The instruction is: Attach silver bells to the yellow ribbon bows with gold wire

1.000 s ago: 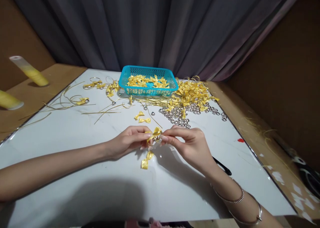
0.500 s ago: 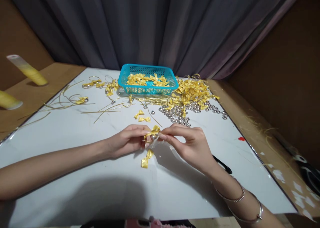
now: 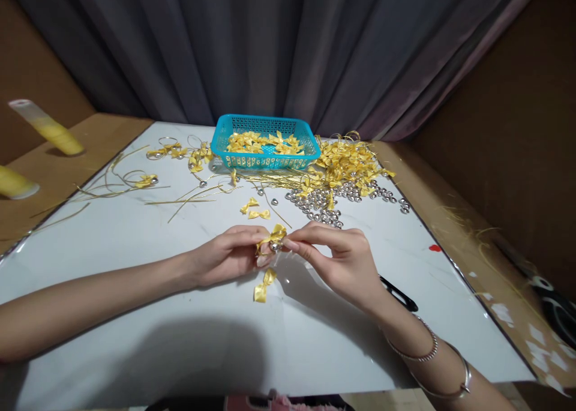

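Note:
My left hand [image 3: 229,255] and my right hand [image 3: 342,261] meet above the middle of the white table [image 3: 135,291]. Both pinch a small yellow ribbon bow [image 3: 272,236] with a silver bell [image 3: 274,246] under it. The fingertips of both hands are pressed together around it. A second yellow bow [image 3: 263,285] lies on the table just below my hands. Two more loose bows [image 3: 254,209] lie a little beyond them.
A blue basket [image 3: 265,142] of yellow bows stands at the back. To its right lie a heap of bows [image 3: 346,162] and several silver bells [image 3: 328,201]. Gold strings [image 3: 135,186] are strewn at the left, a black pen [image 3: 398,294] lies under my right wrist, and yellow spools [image 3: 45,126] are on the left board.
Both hands have shifted slightly up and away, still pinching the bow. The bow has turned a little between the fingers.

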The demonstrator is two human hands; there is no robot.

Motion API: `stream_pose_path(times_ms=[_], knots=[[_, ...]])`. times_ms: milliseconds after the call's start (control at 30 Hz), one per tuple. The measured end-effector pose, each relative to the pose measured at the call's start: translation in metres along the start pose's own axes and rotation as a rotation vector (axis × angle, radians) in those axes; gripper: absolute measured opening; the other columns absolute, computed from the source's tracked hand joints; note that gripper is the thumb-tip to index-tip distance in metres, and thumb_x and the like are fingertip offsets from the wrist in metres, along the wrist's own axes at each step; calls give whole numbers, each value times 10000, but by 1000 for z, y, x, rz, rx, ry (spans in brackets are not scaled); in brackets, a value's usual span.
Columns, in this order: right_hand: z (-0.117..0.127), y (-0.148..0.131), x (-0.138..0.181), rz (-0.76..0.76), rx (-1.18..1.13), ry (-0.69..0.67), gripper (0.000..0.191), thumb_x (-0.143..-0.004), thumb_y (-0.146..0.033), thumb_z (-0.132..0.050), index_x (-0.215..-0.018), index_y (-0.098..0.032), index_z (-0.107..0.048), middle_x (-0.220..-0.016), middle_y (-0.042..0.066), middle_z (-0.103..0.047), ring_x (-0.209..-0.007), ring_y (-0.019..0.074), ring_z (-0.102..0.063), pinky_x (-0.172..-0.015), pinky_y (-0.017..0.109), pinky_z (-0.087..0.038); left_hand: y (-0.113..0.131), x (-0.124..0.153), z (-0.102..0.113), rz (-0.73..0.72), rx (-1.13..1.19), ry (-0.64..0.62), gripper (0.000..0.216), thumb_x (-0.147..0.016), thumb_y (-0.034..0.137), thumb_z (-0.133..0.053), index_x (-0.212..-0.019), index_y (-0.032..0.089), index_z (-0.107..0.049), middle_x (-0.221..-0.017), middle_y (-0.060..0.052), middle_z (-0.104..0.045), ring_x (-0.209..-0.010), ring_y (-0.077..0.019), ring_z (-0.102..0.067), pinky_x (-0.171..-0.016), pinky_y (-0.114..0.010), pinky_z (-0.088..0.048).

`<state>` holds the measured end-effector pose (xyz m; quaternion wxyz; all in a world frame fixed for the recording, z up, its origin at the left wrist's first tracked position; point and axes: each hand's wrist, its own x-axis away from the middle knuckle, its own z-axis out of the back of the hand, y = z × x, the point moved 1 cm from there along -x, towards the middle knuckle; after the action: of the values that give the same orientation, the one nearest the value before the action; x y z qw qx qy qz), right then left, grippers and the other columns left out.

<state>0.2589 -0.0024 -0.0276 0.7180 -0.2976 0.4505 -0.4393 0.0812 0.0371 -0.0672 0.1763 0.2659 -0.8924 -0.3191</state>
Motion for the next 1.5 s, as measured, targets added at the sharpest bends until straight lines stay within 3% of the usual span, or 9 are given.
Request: stream_pose_path(times_ms=[500, 700, 1133, 1367, 1500], knots=[[3, -1, -1, 98, 68, -33, 156, -790, -94, -577, -763, -162, -716, -699, 50, -698, -625, 136, -622, -589, 263, -495, 0, -1, 1, 5, 9, -18, 147, -767, 163, -632, -643, 86, -650, -593, -33, -557, -586, -114, -487, -615, -214, -409], [6, -6, -1, 198, 179, -67, 187, -776, -44, -534, -754, -105, -710, -631, 65, -661, -557, 123, -570, -523, 239, -440, 0, 0, 0, 41, -11, 9, 154, -749, 162, -644, -618, 83, -652, -584, -32, -561, -577, -106, -481, -592, -200, -390], [9, -14, -3, 296, 304, -156, 242, -754, -12, -481, -665, -117, -680, -535, 33, -589, -495, 104, -467, -465, 225, -317, 2, -1, -2, 80, -85, 37, 161, -719, 180, -669, -592, 83, -651, -564, -28, -565, -561, -99, -475, -583, -204, -377], [8, -18, -4, 329, 426, -181, 280, -708, -9, -429, -630, -99, -682, -465, 25, -500, -449, 100, -392, -440, 243, -245, 2, 0, -1, 84, -150, 58, 160, -711, 188, -671, -592, 86, -643, -558, -23, -579, -540, -92, -482, -552, -201, -368], [7, -26, -9, 313, 516, -240, 286, -614, -12, -389, -561, -109, -653, -442, 24, -458, -428, 102, -372, -426, 252, -208, 2, 1, -1, 85, -195, 42, 153, -709, 202, -673, -610, 89, -649, -574, -24, -597, -541, -93, -493, -553, -204, -371]])
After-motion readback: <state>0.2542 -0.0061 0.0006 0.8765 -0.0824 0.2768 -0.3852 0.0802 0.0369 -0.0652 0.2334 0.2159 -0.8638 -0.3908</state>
